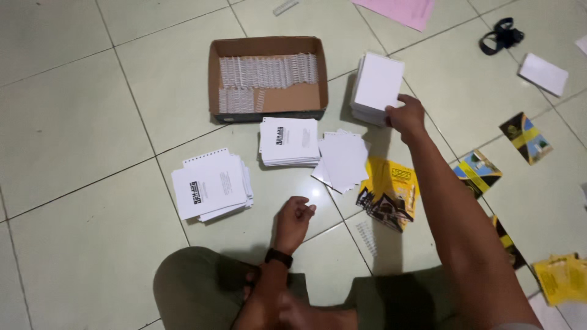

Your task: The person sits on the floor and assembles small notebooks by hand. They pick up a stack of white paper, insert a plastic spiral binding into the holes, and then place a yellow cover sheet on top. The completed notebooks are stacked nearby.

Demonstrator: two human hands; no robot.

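1. Floor [73,122]: pale green glossy tiles with dark grout lines; everything lies directly on it. The person sits on it, knees at the bottom edge.
2. Cardboard box [220,73]: open, shallow, upper centre; rows of white wire binding coils [269,70] lie inside, mostly along its far side.
3. Tall stack of blank white sheets [378,82]: just right of the box. Right hand [406,115] rests at its near right corner, fingers curled onto the stack's edge; how firmly they grip cannot be told.
4. Bound white booklets [211,186]: left of centre, coil edge at the top.
5. Printed white stack [288,140]: just in front of the box, touching a fanned pile of blank sheets [343,157].
6. Yellow-and-black covers [388,192]: near the right forearm; more lie scattered to the right.
7. Left hand [293,217]: on the floor near centre, fingers loosely curled, holding nothing; dark wristband.
8. Black strap [501,35]: far right, well apart.
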